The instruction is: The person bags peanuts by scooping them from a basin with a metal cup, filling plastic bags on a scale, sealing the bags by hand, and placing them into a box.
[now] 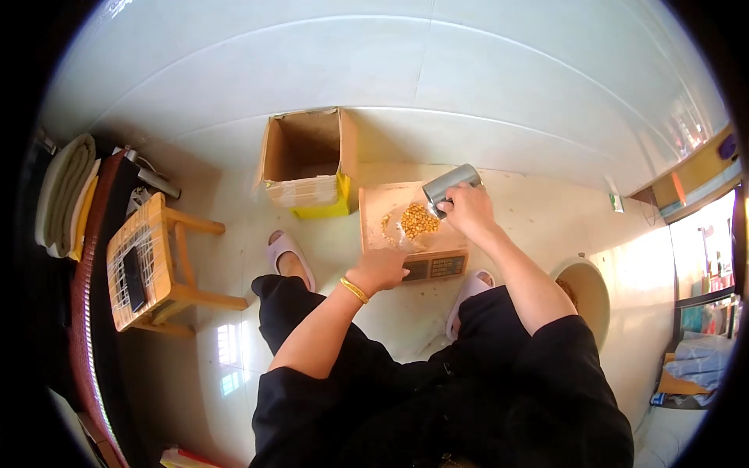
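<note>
A low scale (374,204) with a flat top and a keypad on its near side stands on the floor. On it lies a clear plastic bag with a heap of small golden-brown pieces (419,221). My right hand (468,209) grips a grey metal cup (451,186), tilted with its mouth toward the heap. My left hand (380,269) is at the near left edge of the scale, close to the bag, its fingers drawn together; what they pinch is too small to make out.
An open cardboard box (306,148) stands behind the scale to the left. A wooden stool (168,269) holding a dark phone (134,278) is at the left. Beside my right leg is a pale bucket (597,300). A wall (374,70) runs behind.
</note>
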Available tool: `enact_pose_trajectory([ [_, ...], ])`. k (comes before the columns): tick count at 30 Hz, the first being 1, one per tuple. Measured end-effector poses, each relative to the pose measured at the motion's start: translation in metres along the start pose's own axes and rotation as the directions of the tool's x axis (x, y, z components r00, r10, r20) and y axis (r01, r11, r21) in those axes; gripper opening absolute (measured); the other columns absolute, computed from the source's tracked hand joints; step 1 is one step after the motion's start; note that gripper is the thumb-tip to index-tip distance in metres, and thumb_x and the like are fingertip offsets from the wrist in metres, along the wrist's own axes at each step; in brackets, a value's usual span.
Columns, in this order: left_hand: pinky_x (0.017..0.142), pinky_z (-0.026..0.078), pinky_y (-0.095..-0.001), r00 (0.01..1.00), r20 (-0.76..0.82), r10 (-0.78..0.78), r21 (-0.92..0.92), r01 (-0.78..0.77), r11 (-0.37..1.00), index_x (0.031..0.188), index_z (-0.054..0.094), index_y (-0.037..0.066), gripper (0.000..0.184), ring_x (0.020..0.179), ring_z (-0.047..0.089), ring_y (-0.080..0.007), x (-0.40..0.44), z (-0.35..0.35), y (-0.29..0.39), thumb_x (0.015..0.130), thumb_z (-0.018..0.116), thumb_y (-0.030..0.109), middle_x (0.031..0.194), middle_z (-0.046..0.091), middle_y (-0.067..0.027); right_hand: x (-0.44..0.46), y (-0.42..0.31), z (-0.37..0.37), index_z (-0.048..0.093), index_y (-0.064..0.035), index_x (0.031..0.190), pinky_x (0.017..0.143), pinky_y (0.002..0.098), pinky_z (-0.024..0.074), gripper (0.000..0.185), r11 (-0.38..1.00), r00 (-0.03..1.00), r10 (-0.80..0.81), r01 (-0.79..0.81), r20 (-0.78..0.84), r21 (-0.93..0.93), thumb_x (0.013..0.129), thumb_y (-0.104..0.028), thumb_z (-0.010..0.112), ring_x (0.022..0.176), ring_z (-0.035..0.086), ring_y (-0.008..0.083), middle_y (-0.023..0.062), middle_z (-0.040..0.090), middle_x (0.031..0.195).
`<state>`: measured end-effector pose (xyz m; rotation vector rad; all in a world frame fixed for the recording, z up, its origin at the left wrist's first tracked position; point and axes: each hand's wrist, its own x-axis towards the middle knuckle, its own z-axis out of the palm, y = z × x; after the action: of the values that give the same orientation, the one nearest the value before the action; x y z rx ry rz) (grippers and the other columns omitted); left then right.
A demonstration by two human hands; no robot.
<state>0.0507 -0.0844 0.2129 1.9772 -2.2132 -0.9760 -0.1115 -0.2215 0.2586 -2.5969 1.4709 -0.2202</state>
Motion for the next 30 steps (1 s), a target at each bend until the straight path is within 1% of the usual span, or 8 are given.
enact_pose_trajectory([
  [5, 0.079, 0.046, -0.0448, 0.996, -0.038, 0.076, 0.008, -0.075, 0.997, 0.108, 0.056, 0.006, 0.033, 0.094, 0.058, -0.0353, 0.005, 0.018, -0.01, 0.086, 0.056, 0.03, 0.097, 0.062, -0.0192, 0.0, -0.003, 0.004, 0.068, -0.0054, 0.092, 0.075, 0.0425, 0.0464, 0.022, 0.999, 0.999, -0.039, 0.039, 0.027, 0.004, 0.079, -0.023, 0.066, 0.085, 0.055, 0.0351, 0.0138, 0.062, 0.093],
  [7, 0.08, 0.046, -0.0446, 0.998, -0.023, 0.06, 0.015, -0.059, 0.998, 0.11, 0.055, 0.006, 0.034, 0.095, 0.058, -0.0354, 0.004, 0.011, -0.006, 0.086, 0.056, 0.03, 0.098, 0.062, -0.0193, 0.004, -0.003, 0.01, 0.068, -0.005, 0.09, 0.075, 0.0424, 0.0466, 0.021, 0.998, 0.999, -0.049, 0.049, 0.003, -0.048, 0.079, -0.023, 0.065, 0.085, 0.055, 0.035, 0.0133, 0.062, 0.093],
  [10, 0.081, 0.046, -0.0442, 0.999, -0.008, 0.032, 0.016, -0.032, 0.999, 0.113, 0.054, 0.006, 0.035, 0.096, 0.058, -0.0355, 0.002, 0.007, -0.004, 0.087, 0.055, 0.029, 0.099, 0.061, -0.0195, 0.008, -0.006, 0.011, 0.069, -0.0055, 0.089, 0.075, 0.0426, 0.0468, 0.02, 1.0, 0.999, -0.011, 0.011, 0.031, -0.016, 0.079, -0.023, 0.065, 0.085, 0.056, 0.0352, 0.0131, 0.062, 0.094],
  [14, 0.082, 0.046, -0.0438, 0.999, 0.004, 0.032, 0.014, -0.032, 0.999, 0.118, 0.053, 0.008, 0.038, 0.097, 0.058, -0.0354, 0.002, 0.009, -0.007, 0.087, 0.055, 0.03, 0.101, 0.061, -0.0198, 0.007, -0.013, 0.009, 0.069, -0.0059, 0.089, 0.075, 0.0426, 0.0468, 0.02, 0.999, 0.999, -0.036, 0.036, 0.02, 0.003, 0.079, -0.023, 0.066, 0.085, 0.056, 0.0352, 0.013, 0.062, 0.095],
  [20, 0.082, 0.046, -0.0439, 0.999, 0.008, 0.033, 0.011, -0.034, 0.999, 0.118, 0.053, 0.009, 0.037, 0.097, 0.058, -0.0351, 0.003, 0.009, -0.006, 0.087, 0.055, 0.029, 0.101, 0.061, -0.0196, 0.007, -0.013, 0.01, 0.069, -0.006, 0.089, 0.075, 0.0423, 0.0468, 0.021, 0.999, 0.998, -0.033, 0.032, 0.044, 0.028, 0.079, -0.024, 0.065, 0.084, 0.056, 0.0342, 0.0131, 0.062, 0.095],
  [26, 0.08, 0.047, -0.0434, 0.999, 0.001, 0.054, 0.013, -0.054, 0.998, 0.117, 0.054, 0.01, 0.036, 0.094, 0.058, -0.0351, 0.005, 0.012, -0.009, 0.086, 0.056, 0.029, 0.099, 0.061, -0.0195, 0.008, -0.007, 0.014, 0.069, -0.0075, 0.087, 0.075, 0.041, 0.0467, 0.021, 0.998, 0.998, -0.019, 0.023, 0.066, -0.055, 0.078, -0.026, 0.066, 0.083, 0.057, 0.0325, 0.0118, 0.063, 0.093],
  [29, 0.079, 0.047, -0.0433, 0.998, -0.012, 0.061, 0.017, -0.061, 0.998, 0.115, 0.054, 0.01, 0.035, 0.094, 0.059, -0.0353, 0.005, 0.01, -0.009, 0.086, 0.056, 0.029, 0.099, 0.061, -0.0192, 0.007, 0.002, 0.012, 0.069, -0.0092, 0.087, 0.071, 0.041, 0.0473, 0.019, 0.999, 0.996, -0.033, 0.031, 0.088, 0.027, 0.077, -0.025, 0.067, 0.075, 0.058, 0.0323, 0.0119, 0.064, 0.089],
  [30, 0.079, 0.047, -0.0433, 0.998, -0.008, 0.062, 0.019, -0.062, 0.998, 0.115, 0.054, 0.01, 0.035, 0.094, 0.059, -0.0353, 0.004, 0.01, -0.009, 0.086, 0.056, 0.029, 0.099, 0.061, -0.0192, 0.01, 0.007, 0.009, 0.068, -0.0082, 0.083, 0.067, 0.0398, 0.0475, 0.017, 0.983, 0.986, 0.061, -0.086, 0.155, 0.165, 0.078, -0.024, 0.066, 0.068, 0.057, 0.0287, 0.0102, 0.063, 0.081],
])
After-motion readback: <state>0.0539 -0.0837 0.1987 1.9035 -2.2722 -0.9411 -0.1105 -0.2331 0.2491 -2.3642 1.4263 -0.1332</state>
